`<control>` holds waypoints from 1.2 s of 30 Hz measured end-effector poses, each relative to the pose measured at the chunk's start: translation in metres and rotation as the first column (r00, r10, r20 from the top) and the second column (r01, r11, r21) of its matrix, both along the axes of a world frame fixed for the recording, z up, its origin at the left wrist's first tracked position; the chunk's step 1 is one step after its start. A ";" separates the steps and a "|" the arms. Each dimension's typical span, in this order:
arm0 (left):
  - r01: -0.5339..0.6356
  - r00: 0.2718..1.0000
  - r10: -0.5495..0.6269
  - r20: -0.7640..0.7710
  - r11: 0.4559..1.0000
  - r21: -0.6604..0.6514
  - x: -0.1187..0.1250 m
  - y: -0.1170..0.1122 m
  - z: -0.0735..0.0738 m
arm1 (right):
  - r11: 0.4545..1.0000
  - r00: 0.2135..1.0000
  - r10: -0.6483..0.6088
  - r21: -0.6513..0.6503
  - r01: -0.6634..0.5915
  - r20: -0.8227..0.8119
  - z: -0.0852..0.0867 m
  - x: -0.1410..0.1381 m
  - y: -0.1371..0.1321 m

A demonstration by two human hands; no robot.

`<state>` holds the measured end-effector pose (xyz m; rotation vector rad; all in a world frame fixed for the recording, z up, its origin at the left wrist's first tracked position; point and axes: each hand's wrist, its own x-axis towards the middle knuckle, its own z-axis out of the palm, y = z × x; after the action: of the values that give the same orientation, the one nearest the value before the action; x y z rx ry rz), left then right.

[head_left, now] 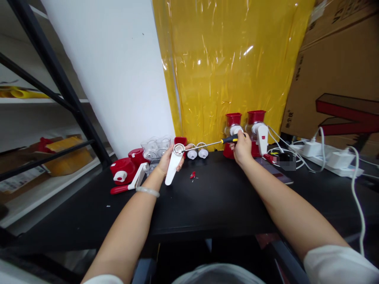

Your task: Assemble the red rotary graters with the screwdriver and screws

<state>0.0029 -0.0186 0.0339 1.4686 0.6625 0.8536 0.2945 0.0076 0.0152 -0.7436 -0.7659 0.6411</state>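
Observation:
My left hand (166, 161) grips a white crank handle (174, 169) whose round socket end points up. In my right hand (243, 149) is a screwdriver (229, 139) with a yellow and black grip, held nearly level. The long shaft reaches left, and its tip is at the socket of the crank handle; whether it sits on a screw is too small to tell. Below them on the black table lie a small red piece (193, 174) and several tiny screws. Just behind my right hand stand two red and white rotary graters (256, 130).
At left are red grater bodies (122, 170), one with a crank, and clear plastic cups (158, 146). Two white round parts (203, 153) stand behind my left hand. A tablet (275, 170), white cables and a power strip (340, 167) occupy the right. Black rack posts (59, 75) rise at left.

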 end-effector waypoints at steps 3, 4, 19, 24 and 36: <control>-0.012 1.000 0.012 0.024 0.999 0.033 0.000 0.002 -0.003 | 1.000 1.000 -0.020 -0.004 0.020 0.014 0.001 0.001 -0.002; -0.028 0.999 0.027 0.024 0.999 0.044 0.000 0.003 -0.004 | 1.000 0.999 -0.031 -0.004 0.031 0.022 0.002 0.001 -0.002; -0.233 0.972 0.234 -0.032 0.972 0.043 0.001 0.016 -0.015 | 0.987 0.971 -0.148 0.097 0.131 0.188 0.005 0.001 -0.014; -0.248 0.967 0.250 -0.052 0.968 0.037 0.001 0.017 -0.016 | 0.979 0.959 -0.178 0.133 0.151 0.218 0.006 0.000 -0.018; -0.255 0.965 0.258 -0.046 0.965 0.056 0.003 0.010 -0.011 | 0.980 0.966 -0.168 0.140 0.142 0.196 0.004 0.003 -0.013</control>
<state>0.0061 -0.0086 0.0228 1.4733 0.8908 1.0386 0.2972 -0.0058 0.0196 -0.7542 -0.9200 0.3740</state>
